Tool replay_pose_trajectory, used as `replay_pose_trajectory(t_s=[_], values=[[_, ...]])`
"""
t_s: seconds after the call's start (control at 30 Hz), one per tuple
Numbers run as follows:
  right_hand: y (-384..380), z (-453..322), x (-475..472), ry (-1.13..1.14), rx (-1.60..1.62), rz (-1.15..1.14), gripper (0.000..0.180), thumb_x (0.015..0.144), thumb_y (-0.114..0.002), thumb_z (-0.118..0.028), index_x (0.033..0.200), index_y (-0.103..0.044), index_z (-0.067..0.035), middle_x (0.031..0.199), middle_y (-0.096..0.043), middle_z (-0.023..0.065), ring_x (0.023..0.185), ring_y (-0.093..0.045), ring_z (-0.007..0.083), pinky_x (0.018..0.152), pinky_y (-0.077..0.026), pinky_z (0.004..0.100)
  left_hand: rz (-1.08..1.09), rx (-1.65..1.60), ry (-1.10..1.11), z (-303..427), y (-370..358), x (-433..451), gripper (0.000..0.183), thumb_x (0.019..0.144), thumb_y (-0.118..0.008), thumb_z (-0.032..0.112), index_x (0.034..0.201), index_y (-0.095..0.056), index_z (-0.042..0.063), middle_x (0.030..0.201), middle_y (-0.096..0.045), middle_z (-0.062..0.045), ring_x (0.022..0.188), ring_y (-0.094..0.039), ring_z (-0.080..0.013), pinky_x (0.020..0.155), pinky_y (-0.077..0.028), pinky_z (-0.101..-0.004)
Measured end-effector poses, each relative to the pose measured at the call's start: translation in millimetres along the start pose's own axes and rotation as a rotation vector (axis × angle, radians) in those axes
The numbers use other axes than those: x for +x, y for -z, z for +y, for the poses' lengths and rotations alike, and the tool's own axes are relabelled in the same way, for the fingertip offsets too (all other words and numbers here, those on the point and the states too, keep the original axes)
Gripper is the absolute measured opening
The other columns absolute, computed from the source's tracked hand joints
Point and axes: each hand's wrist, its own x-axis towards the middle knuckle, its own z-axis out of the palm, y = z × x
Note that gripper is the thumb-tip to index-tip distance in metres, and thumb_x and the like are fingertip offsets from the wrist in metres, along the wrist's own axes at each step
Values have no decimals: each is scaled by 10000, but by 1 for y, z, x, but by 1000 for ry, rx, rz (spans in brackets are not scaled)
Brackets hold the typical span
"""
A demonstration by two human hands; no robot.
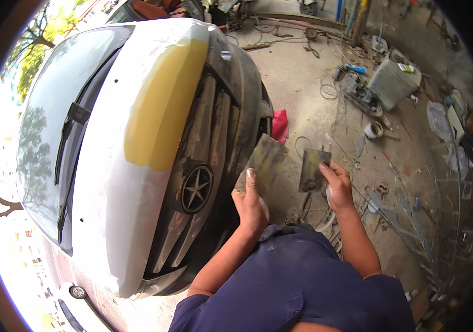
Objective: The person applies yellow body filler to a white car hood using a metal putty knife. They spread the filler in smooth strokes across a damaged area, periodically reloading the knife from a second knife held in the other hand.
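My left hand (253,203) grips a larger flat plate (267,162), its thumb lying on the face, which is smeared with dark and yellowish residue. In my right hand (339,184) is a smaller rectangular spreader (314,170), pinched at its right edge and bearing yellow and dark smears. The two pieces are held apart, in front of my waist. To the left stands a white van (132,199) with a broad patch of yellow body filler (165,108) on its front panel. Below the patch is the dark grille with a star emblem (197,189).
An open tin (373,130) rests on the concrete floor at right, near a grey box-shaped object (395,79). Metal strips (402,224), cables and scrap litter the right side. Pink plastic (280,126) lies by the bumper. A white car (80,309) is parked outside.
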Motion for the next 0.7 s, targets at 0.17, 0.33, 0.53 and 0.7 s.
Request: replay_pose_trajectory(t_s=[0.17, 0.33, 0.53, 0.7], values=[[-40, -29, -5, -324, 389, -259, 334, 1121, -627, -122, 1395, -730, 41, 1337, -800, 150, 1191, -768, 255, 1088, -568, 383, -255, 11, -28, -18, -11, 14, 569, 1253, -436, 453, 1492, -640, -22, 1449, -687, -107, 1320, -613, -191, 1180, -457, -363], [-77, -15, 10, -313, 381, -254, 306, 1119, -642, -94, 1373, -742, 44, 1342, -791, 137, 1209, -754, 247, 1100, -560, 371, -420, 369, -169, -8, 9, 37, 576, 1254, -381, 440, 1602, -542, 10, 1502, -592, -173, 1480, -492, -273, 1272, -359, -398], [-60, -12, 53, -163, 314, -111, 264, 1109, -676, -106, 1314, -769, 33, 1242, -816, 114, 1098, -780, 225, 1006, -602, 381, -284, 280, -376, 119, 90, 141, 733, 1175, -623, 455, 1709, -421, -5, 1572, -613, -198, 1400, -607, -261, 1184, -501, -435], [11, -5, 81, -102, 58, 154, 302, 1105, -736, -202, 1329, -724, 1, 1311, -755, 112, 1212, -714, 233, 1076, -557, 417, 561, 777, -935, 318, 226, 307, 463, 1114, -740, 272, 1402, -682, -85, 1236, -794, -177, 1149, -743, -250, 1033, -575, -367]])
